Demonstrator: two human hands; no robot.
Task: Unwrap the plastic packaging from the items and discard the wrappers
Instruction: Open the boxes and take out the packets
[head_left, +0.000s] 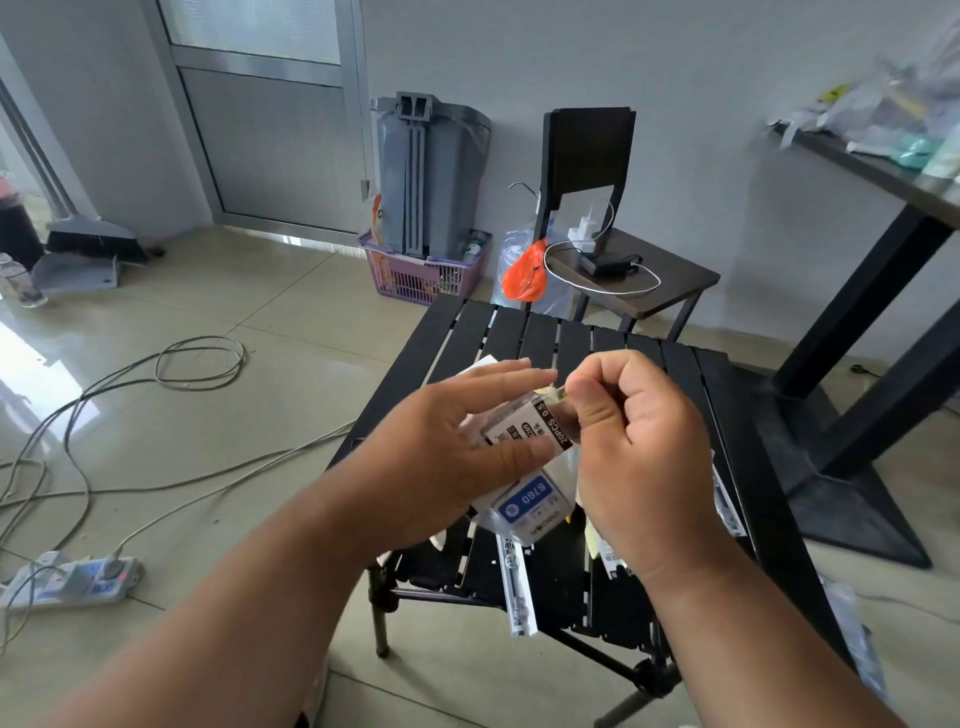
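Nearest, two bare forearms reach in over a black slatted folding bench (613, 343). The left hand (457, 457) holds a small white box with a black label band, wrapped in clear plastic (524, 428), its fingers spread along the far side and the thumb pressed across the near face. The right hand (639, 441) has its grip curled tight, thumb and forefinger pinching a small tab of the clear film (556, 397) at the box's upper corner. The box is held in the air above the bench, not resting on it.

The step in hand looks like starting the tear: the wrapper appears largely on, with only the corner tab lifted. The next move probably calls for a steady pull on that tab along the box edge while the left hand braces the box, then stripping the film and dropping it as waste.

Just under the hands lies a second wrapped white box with a blue label (527, 506), and beside it long narrow packets of pen refills (514, 587) lie on the slats, apparently waiting their turn.

Farther off, a grey bin (431, 176) stands in a purple basket (426, 275) against the wall, a likely place for wrappers, and a dark stool (670, 275) carries a charger.
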